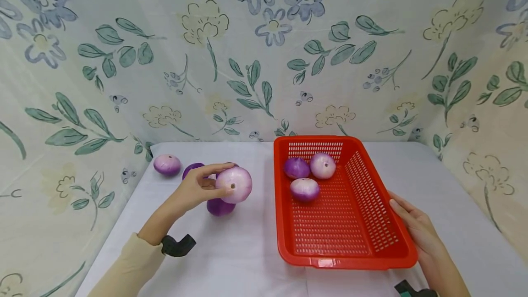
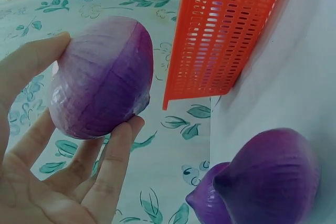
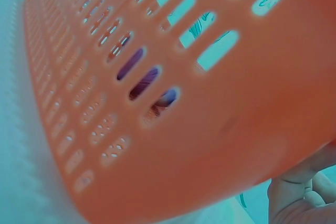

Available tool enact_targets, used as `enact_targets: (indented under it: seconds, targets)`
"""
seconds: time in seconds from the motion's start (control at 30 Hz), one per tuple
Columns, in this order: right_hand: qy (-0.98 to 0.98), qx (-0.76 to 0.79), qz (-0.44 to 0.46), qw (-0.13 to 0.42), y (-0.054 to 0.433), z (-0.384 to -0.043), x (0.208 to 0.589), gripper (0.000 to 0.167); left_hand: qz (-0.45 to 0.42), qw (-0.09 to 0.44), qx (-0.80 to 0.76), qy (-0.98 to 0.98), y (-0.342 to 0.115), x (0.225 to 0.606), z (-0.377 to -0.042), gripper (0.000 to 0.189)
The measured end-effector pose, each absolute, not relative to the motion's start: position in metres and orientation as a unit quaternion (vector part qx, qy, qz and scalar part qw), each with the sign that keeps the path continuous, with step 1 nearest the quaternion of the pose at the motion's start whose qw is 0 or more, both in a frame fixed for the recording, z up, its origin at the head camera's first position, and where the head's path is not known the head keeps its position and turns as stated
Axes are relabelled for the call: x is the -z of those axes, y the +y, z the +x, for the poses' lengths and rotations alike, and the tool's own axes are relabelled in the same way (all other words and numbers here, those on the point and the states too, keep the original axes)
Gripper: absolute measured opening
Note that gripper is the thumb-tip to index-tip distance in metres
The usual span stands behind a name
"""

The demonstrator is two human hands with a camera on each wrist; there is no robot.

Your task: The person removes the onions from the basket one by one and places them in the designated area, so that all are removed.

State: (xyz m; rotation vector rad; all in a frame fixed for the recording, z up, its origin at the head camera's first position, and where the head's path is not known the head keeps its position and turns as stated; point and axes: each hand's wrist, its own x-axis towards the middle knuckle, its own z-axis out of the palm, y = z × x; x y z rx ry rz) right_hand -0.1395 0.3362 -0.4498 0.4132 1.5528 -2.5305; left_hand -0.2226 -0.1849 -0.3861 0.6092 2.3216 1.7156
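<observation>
My left hand (image 1: 202, 186) grips a pale purple onion (image 1: 239, 185) between thumb and fingers, above the white table and left of the basket. In the left wrist view the onion (image 2: 102, 80) shows a darker purple side, with the fingertips (image 2: 122, 132) beneath it. My right hand (image 1: 420, 223) holds the right rim of a red plastic basket (image 1: 330, 261). The right wrist view shows the basket's slotted wall (image 3: 210, 129) close up, the hand (image 3: 302, 198) at its edge. Inside the basket sit a dark purple onion (image 1: 296, 167) and two paler ones (image 1: 323, 165).
Behind the left hand lie a dark purple onion (image 1: 220, 207), another one (image 1: 192, 168) partly hidden, and a pinkish onion (image 1: 167, 165) near the table's left edge. A floral cloth (image 1: 255, 81) hangs behind the white-covered table (image 1: 255, 251).
</observation>
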Motion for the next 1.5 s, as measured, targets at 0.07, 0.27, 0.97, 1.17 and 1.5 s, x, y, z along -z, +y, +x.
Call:
enact_targets:
  seconds: [0.07,0.27,0.97,1.17,1.5]
  targets:
    - [0.517,0.842,0.135,0.070,0.336,-0.140,0.450,0.022,0.208,0.084,-0.577,0.785,-0.192,0.387,-0.222,0.059]
    - [0.515,0.845,0.128,0.068,0.335,-0.139,0.450,0.023,0.191,0.061,-0.570,0.797,-0.221,0.390,-0.222,0.059]
    - [0.524,0.839,0.133,0.064,0.334,-0.139,0.450,0.022,0.158,0.036,-0.531,0.832,-0.275,0.427,-0.223,0.058]
    - [0.515,0.847,0.118,0.064,0.335,-0.139,0.449,0.025,0.159,0.021,-0.508,0.846,-0.284,0.439,-0.226,0.057]
    - [0.507,0.850,0.124,0.069,0.335,-0.139,0.448,0.026,0.143,0.029,-0.507,0.849,-0.290,0.454,-0.228,0.059]
